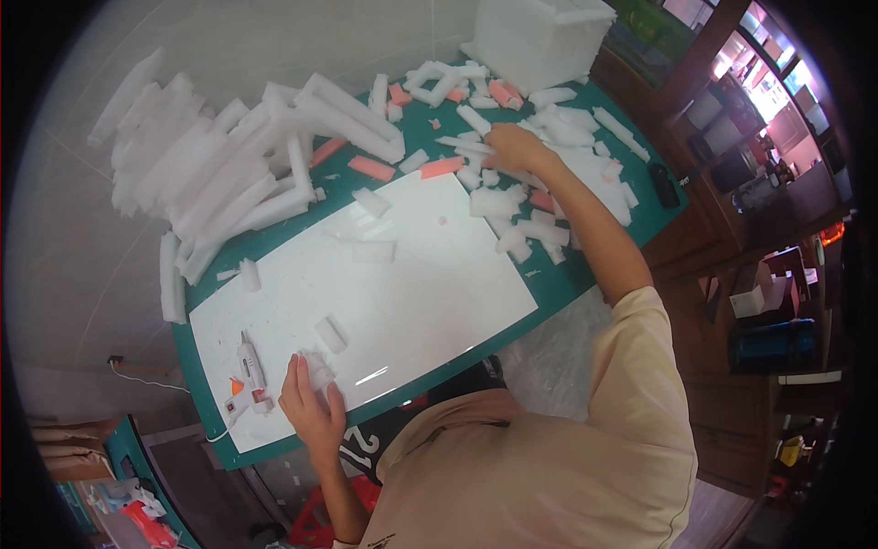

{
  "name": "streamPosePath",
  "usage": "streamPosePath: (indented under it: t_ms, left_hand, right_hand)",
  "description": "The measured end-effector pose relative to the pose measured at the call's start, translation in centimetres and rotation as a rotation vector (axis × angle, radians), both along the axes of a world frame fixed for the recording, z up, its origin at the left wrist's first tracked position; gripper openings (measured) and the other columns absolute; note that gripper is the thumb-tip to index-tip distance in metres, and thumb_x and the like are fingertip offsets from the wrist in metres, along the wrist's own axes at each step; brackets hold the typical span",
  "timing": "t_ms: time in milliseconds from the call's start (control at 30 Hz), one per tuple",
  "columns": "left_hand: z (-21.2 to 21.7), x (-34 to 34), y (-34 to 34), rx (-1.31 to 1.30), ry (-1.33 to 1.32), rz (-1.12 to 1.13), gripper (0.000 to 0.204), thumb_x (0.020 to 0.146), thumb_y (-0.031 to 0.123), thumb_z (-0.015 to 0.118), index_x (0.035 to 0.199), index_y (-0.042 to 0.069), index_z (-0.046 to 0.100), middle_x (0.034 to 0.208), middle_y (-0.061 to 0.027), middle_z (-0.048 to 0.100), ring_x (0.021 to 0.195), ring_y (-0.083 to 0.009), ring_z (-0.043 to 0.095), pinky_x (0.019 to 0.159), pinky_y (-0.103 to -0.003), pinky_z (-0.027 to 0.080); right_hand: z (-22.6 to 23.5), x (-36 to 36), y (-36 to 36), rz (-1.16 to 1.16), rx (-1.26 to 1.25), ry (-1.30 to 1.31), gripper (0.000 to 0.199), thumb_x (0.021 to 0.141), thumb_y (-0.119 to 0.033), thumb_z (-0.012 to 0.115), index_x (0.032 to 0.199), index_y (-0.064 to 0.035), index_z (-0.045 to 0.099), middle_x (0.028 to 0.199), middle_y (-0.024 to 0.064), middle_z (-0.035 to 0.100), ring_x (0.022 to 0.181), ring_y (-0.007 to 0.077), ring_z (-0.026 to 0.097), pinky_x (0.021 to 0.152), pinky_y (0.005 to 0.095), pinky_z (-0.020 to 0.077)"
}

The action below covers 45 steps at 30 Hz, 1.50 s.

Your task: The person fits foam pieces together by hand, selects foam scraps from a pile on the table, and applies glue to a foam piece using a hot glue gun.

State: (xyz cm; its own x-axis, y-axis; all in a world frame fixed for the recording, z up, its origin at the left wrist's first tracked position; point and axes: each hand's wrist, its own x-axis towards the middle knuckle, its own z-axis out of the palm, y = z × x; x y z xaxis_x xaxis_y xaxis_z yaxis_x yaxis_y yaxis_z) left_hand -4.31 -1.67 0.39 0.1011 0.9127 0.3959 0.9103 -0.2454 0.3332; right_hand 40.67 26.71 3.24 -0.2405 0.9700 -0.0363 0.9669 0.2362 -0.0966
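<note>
Your left hand (314,407) rests at the near left part of the white board (448,288), fingers extended together and thumb set apart, with a small translucent foam piece (320,370) at the fingers; whether the piece is pinched or merely touched, you cannot tell from this view. Your right hand (514,149) is stretched to the far right side of the green table (572,282), fingers bent down among loose foam offcuts, close to a slim white foam stick (473,120); its fingertips are partly hidden, so a firm hold cannot be confirmed. Just beyond your left hand lies a rectangular foam piece (332,335), flat on the board. A glue gun (251,361) lies to the left of that hand, nozzle pointing away from you. A pink foam strip (442,166) lies at the board's far edge. Long white foam lengths (201,174) are heaped at far left.
</note>
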Motion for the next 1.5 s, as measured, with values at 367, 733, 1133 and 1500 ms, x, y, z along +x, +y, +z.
streamPosePath:
  t_ms: [367, 733, 1133, 1500]
  left_hand:
    - [-0.1, -0.3, -0.1, 0.022, -0.031, -0.005, 0.059, 0.081, 0.011, 0.062, 0.136, 0.000, 0.045, 0.138, -0.0203, 0.048, 0.122, -0.0347, 0.049, 0.096, -0.042, 0.036]
    - [0.0, -0.1, 0.2, 0.043, -0.048, -0.020, 0.057, 0.081, 0.010, 0.062, 0.135, 0.001, 0.046, 0.138, -0.0199, 0.048, 0.120, -0.0346, 0.050, 0.094, -0.042, 0.037]
    - [-0.1, -0.3, -0.1, 0.008, -0.045, -0.015, 0.059, 0.080, 0.011, 0.063, 0.135, 0.001, 0.046, 0.136, -0.0191, 0.049, 0.119, -0.0341, 0.051, 0.094, -0.043, 0.037]
    - [-0.1, -0.2, -0.1, 0.011, -0.066, 0.003, 0.060, 0.079, 0.012, 0.064, 0.136, 0.001, 0.045, 0.137, -0.0208, 0.048, 0.119, -0.0356, 0.050, 0.094, -0.043, 0.037]
  right_hand:
    - [6.7, 2.5, -2.6, -0.249, -0.022, 1.009, 0.051, 0.094, -0.041, 0.058, 0.130, -0.0048, 0.054, 0.120, 0.0072, 0.059, 0.112, 0.0182, 0.052, 0.100, 0.0356, 0.0385]
    - [9.4, 7.0, -3.6, -0.299, 0.371, 1.378, 0.048, 0.095, -0.039, 0.057, 0.125, -0.0016, 0.056, 0.117, 0.0077, 0.062, 0.114, 0.0168, 0.051, 0.101, 0.0369, 0.0367]
    - [7.8, 7.3, -6.9, -0.477, 0.077, 1.109, 0.044, 0.099, -0.039, 0.047, 0.127, -0.0057, 0.055, 0.113, 0.0096, 0.062, 0.096, 0.0207, 0.061, 0.090, 0.0348, 0.0454]
    - [0.2, 4.0, 6.3, -0.357, 0.208, 0.345, 0.059, 0.085, -0.038, 0.059, 0.129, 0.0015, 0.054, 0.137, 0.0223, 0.048, 0.126, 0.0355, 0.047, 0.104, 0.0403, 0.0365]
